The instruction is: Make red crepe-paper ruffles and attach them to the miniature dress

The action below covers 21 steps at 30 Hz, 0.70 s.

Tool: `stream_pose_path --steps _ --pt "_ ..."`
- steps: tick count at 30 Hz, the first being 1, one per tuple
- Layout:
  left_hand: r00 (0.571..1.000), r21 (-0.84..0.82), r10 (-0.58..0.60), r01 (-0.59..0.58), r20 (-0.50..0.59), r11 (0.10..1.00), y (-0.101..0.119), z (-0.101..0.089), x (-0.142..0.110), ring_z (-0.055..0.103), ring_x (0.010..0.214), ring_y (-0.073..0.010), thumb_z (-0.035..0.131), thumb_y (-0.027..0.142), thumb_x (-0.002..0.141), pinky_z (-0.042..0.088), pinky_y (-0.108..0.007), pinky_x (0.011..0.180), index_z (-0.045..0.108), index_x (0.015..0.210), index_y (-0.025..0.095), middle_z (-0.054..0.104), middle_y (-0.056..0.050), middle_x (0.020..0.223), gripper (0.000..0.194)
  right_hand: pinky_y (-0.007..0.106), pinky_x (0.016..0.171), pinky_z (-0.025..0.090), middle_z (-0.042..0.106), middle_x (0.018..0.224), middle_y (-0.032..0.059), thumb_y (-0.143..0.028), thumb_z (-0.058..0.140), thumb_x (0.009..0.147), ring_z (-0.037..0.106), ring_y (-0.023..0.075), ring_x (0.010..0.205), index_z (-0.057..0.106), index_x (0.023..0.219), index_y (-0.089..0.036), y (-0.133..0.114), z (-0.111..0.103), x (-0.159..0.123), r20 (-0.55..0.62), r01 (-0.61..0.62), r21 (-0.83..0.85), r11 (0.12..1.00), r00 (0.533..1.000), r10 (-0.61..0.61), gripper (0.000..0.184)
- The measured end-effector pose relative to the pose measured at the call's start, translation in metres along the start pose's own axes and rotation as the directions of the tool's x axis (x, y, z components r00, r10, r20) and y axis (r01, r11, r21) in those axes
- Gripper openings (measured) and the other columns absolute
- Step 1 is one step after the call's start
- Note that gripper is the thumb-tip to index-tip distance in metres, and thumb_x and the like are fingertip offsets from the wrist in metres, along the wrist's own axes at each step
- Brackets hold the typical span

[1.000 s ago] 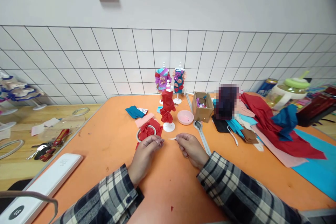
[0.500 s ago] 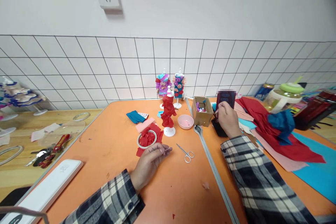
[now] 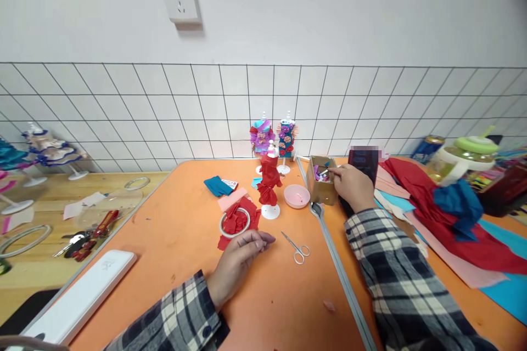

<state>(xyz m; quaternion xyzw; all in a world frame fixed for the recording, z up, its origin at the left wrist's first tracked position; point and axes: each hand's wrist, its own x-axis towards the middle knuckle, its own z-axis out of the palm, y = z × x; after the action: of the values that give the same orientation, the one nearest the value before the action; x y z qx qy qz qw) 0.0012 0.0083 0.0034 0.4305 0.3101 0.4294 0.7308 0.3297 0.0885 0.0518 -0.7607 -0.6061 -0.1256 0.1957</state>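
Observation:
My right hand (image 3: pixel 354 185) is at the small cardboard box (image 3: pixel 323 193), its thumb and forefinger pinched over the box's right rim. A small pale piece shows near the fingertips, but I cannot make out what they hold. Purple, white and blue scraps (image 3: pixel 321 173) lie in the box. My left hand (image 3: pixel 239 263) hovers above the orange table with thumb and fingers closed together; anything between them is too small to name. Just beyond it lies a white ring (image 3: pixel 222 228) over red crumpled paper (image 3: pixel 234 219). Small scissors (image 3: pixel 297 251) rest to its right. A mini dress form (image 3: pixel 269 175) wrapped in red stands behind.
Two decorated dress forms (image 3: pixel 262 137) stand near the wall. A pink bowl (image 3: pixel 297 197) sits beside the box. Grey strips (image 3: pixel 341 274) run down the table. Red, pink and blue sheets (image 3: pixel 415 189), a jar (image 3: pixel 463 162) and a can (image 3: pixel 428 149) are at right; a white power bank (image 3: pixel 82 296) is at left.
My right hand has moved left and down from in front of the dark upright object to the cardboard box. My left hand stays nearly in place. The view has shifted slightly.

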Motion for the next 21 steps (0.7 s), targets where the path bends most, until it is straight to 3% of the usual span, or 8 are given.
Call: stream_pose_path --steps 10,13,15,17,19,21 --pt "0.999 0.084 0.024 -0.026 0.025 0.996 0.002 0.002 -0.003 0.058 0.098 -0.0231 0.071 0.027 0.074 0.039 -0.035 0.092 0.064 0.065 0.016 0.071 -0.007 0.094 0.015 0.028 0.051 0.023 0.067 0.077 0.0054 -0.044 0.052 0.087 0.057 0.0185 0.065 0.067 0.083 -0.020 -0.005 -0.005 -0.001 -0.004 -0.066 -0.048 0.997 0.998 0.066 0.029" --pt "0.999 0.068 0.030 -0.032 0.028 0.997 0.003 0.002 -0.004 0.058 0.097 -0.0228 0.071 0.027 0.074 0.039 -0.035 0.091 0.064 0.066 0.016 0.071 -0.008 0.095 0.015 0.028 0.053 0.027 0.070 0.078 0.0049 -0.037 0.054 0.086 0.060 0.0198 0.066 0.069 0.102 -0.023 -0.001 -0.005 -0.001 0.012 -0.061 -0.019 0.998 0.998 0.062 0.026" --pt "0.999 0.028 0.026 -0.027 0.022 0.999 0.003 0.002 -0.004 0.059 0.096 -0.0217 0.072 0.027 0.074 0.040 -0.034 0.090 0.065 0.067 0.016 0.071 -0.008 0.096 0.015 0.027 0.056 0.032 0.073 0.086 0.0047 -0.031 0.054 0.086 0.062 0.0205 0.070 0.065 0.118 -0.026 0.000 -0.009 -0.001 -0.034 -0.052 0.041 0.998 0.998 0.054 0.035" --pt "1.000 -0.038 0.010 -0.010 0.012 0.999 0.004 0.003 -0.003 0.059 0.095 -0.0210 0.072 0.025 0.074 0.041 -0.034 0.090 0.064 0.067 0.016 0.072 -0.009 0.098 0.014 0.028 0.061 0.038 0.074 0.095 0.0048 -0.030 0.053 0.087 0.064 0.0206 0.073 0.064 0.123 -0.028 -0.004 -0.021 -0.003 -0.112 -0.019 0.125 0.992 0.993 0.033 0.038" --pt "1.000 -0.110 -0.019 0.019 0.004 0.994 0.005 0.003 -0.002 0.061 0.096 -0.0213 0.072 0.023 0.075 0.041 -0.035 0.092 0.064 0.067 0.015 0.071 -0.009 0.100 0.013 0.029 0.065 0.042 0.073 0.100 0.0048 -0.032 0.055 0.086 0.063 0.0196 0.074 0.068 0.116 -0.026 -0.018 -0.039 -0.012 -0.174 0.091 0.263 0.960 0.984 -0.046 0.033" --pt "0.999 -0.165 -0.053 0.052 0.000 0.985 0.005 0.002 -0.002 0.061 0.099 -0.0224 0.071 0.021 0.076 0.042 -0.037 0.093 0.065 0.069 0.015 0.071 -0.010 0.102 0.011 0.027 0.065 0.044 0.074 0.094 0.0044 -0.032 0.056 0.087 0.063 0.0175 0.072 0.072 0.107 -0.023 -0.041 -0.057 -0.030 -0.175 0.254 0.448 0.857 0.965 -0.194 0.027"
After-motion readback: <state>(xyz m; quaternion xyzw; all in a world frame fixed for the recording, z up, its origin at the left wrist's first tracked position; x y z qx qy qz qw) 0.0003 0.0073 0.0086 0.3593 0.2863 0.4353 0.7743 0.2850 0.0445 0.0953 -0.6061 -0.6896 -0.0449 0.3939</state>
